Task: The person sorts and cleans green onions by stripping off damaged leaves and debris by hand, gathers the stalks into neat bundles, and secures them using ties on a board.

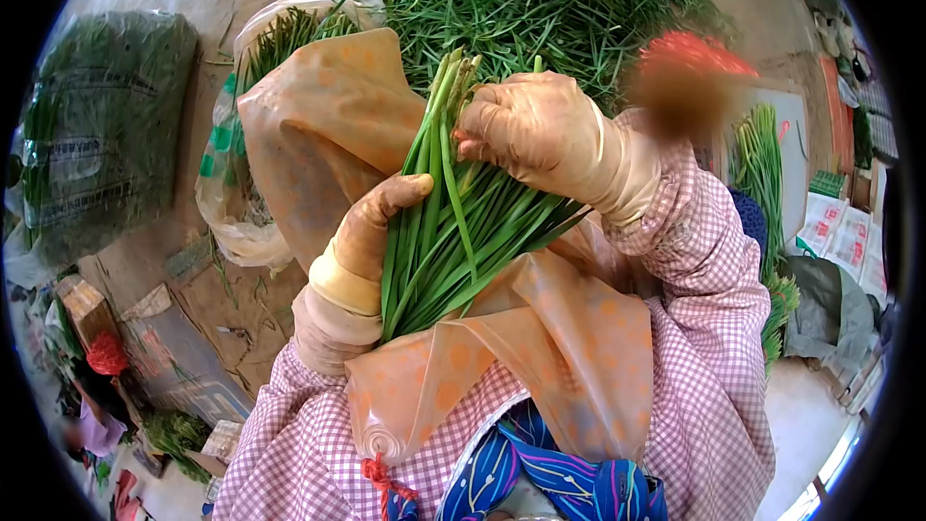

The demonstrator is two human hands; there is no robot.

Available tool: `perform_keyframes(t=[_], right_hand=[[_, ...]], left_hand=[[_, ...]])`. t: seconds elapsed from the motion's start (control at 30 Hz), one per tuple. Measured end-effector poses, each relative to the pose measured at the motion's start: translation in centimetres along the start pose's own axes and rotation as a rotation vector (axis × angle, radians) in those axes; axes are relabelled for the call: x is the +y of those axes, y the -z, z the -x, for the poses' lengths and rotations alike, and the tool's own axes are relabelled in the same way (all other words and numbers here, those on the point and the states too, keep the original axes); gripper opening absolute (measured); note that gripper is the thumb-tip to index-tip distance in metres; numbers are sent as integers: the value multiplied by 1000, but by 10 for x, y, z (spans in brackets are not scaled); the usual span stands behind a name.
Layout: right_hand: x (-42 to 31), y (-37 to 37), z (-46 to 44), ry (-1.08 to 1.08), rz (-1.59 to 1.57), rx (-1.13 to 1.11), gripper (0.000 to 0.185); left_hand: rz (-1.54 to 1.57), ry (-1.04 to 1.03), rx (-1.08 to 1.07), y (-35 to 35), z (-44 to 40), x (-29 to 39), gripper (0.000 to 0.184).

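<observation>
A bunch of garlic chives (434,232) lies over my lap, its pale stem ends upward and its green leaves fanned toward my waist. My left hand (371,222), in a pale, stained glove, is closed round the left side of the bunch, the thumb pressed across the stalks. At the stem ends, my right hand (540,130), gloved too, is curled with its fingertips pinched against the chives. A stem tip pokes out above its knuckles; the rest of what lies inside that fist is hidden. Under the bunch spreads a translucent orange-spotted plastic apron (579,347).
A large heap of loose greens (521,0) lies ahead. Left of my knee stands a plastic bag (217,203) with stalks in it; farther left is a wrapped green bale (106,125). Blurred red strands (699,58) hang near my right wrist. More chives (762,183) stand at right.
</observation>
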State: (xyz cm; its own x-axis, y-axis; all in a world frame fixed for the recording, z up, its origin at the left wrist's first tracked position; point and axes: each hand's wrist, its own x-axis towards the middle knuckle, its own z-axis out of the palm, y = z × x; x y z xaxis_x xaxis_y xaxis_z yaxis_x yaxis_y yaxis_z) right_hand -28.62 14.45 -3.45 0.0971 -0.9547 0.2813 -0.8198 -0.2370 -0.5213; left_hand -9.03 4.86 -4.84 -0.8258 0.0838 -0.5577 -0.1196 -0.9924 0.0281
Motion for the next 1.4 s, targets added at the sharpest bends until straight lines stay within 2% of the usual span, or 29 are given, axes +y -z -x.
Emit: perform_keyframes(t=[0.03,0.1,0.17,0.23,0.27,0.33,0.57,0.73,0.83,0.9,0.97,1.03,1.07,1.13,1.17,1.2,1.23,1.3,1.33,1.4], right_hand=[[1,-1,1,-1,0,1,13],[3,-2,2,-94,-211,226,12],[-1,2,4,-288,-451,374,9],[1,14,4,-85,-337,226,11],[-1,17,2,-86,-339,226,11],[-6,21,-2,222,-16,57,15],[-12,11,-2,198,18,-22,18],[-17,-1,6,191,70,86,18],[-18,-5,8,279,162,218,17],[-20,1,11,82,120,265,19],[-10,-2,14,65,63,327,13],[-5,3,19,-312,-554,625,10],[5,24,24,-312,-801,615,14],[24,57,33,-331,-879,763,19],[33,66,37,-348,-702,921,21],[53,85,48,-268,-947,944,27],[72,90,57,-263,-936,955,27],[103,82,75,-723,-278,691,27],[89,68,81,-690,-536,696,32],[54,55,82,-677,-994,526,49]], left_hand=[[0,-1,10,2,0,0,42],[-9,22,3,7,0,2,40],[-15,42,-4,11,-1,4,39],[21,71,-22,13,-1,4,39],[22,72,-21,10,0,3,39],[56,15,30,-2,-1,-1,38],[51,57,-20,5,-1,3,38],[57,86,29,2,2,4,38],[13,71,-2,8,0,3,40],[-3,58,-14,4,1,2,41],[-20,43,-26,5,1,3,42],[-92,74,-129,13,-1,6,45],[-95,76,-133,11,-2,6,45],[-156,20,-96,8,0,4,50],[-169,26,-107,7,-1,4,50],[-242,-28,-93,9,-2,4,53],[-314,-83,-78,9,-2,4,56],[-377,-74,-96,3,0,5,61],[-363,-123,-88,-1,1,1,63],[-332,-170,-58,-10,3,-4,70]])
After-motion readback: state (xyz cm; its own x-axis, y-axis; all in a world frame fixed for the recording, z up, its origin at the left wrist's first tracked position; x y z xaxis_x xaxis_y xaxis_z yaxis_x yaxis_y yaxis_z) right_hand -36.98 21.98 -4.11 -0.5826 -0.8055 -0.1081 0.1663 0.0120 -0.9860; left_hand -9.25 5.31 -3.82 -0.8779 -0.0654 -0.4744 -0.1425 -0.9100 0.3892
